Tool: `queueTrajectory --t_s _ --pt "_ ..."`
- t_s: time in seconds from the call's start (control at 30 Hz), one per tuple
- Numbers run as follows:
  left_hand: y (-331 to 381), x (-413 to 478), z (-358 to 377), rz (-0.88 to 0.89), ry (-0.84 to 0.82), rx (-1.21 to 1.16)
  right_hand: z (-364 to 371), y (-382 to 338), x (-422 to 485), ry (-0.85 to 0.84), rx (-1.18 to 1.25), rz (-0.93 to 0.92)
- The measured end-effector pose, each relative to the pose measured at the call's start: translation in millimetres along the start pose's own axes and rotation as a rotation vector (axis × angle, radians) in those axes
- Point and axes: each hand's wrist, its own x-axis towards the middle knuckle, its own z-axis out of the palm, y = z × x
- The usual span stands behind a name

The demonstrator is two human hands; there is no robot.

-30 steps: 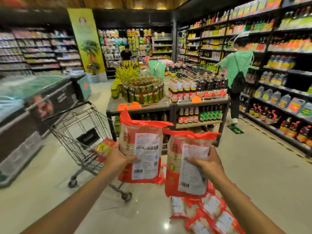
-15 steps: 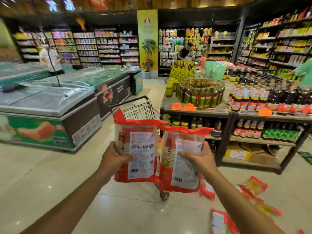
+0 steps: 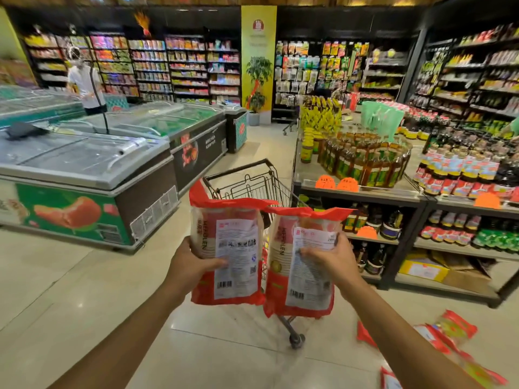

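hands: left hand (image 3: 193, 266) grips left packet (image 3: 234, 242); right hand (image 3: 335, 261) grips right packet (image 3: 304, 279)
ahead: cart (image 3: 252, 183) just beyond
left: freezer (image 3: 84, 169), open floor (image 3: 70, 290)
right: shelf (image 3: 359, 193), fallen packets (image 3: 455, 329)

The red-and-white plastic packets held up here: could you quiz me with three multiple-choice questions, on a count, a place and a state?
1. How many red-and-white plastic packets are held up?
A) one
B) two
C) four

2. Where is the black wire shopping cart?
A) right behind the packets
B) on a freezer lid
C) by the far shelves

3. The left hand is:
A) flat and empty
B) gripping a packet
C) pushing the cart

Answers:
1 B: the left hand and the right hand hold one each.
2 A: the cart's rim shows just above the packets.
3 B: its thumb presses across the packet's front.
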Motion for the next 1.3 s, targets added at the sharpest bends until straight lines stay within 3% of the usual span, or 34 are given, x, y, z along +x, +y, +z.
queueTrajectory --t_s 0.77,1.03,1.3 --pt "14 322 5 -0.007 -0.012 0.064 131 -14 286 -0.002 0.078 0.028" --pt "8 431 41 0.012 -0.143 0.057 147 1 362 0.098 0.08 0.104" --pt "-1 568 84 0.018 -0.363 0.043 167 13 437 0.301 0.068 0.199"
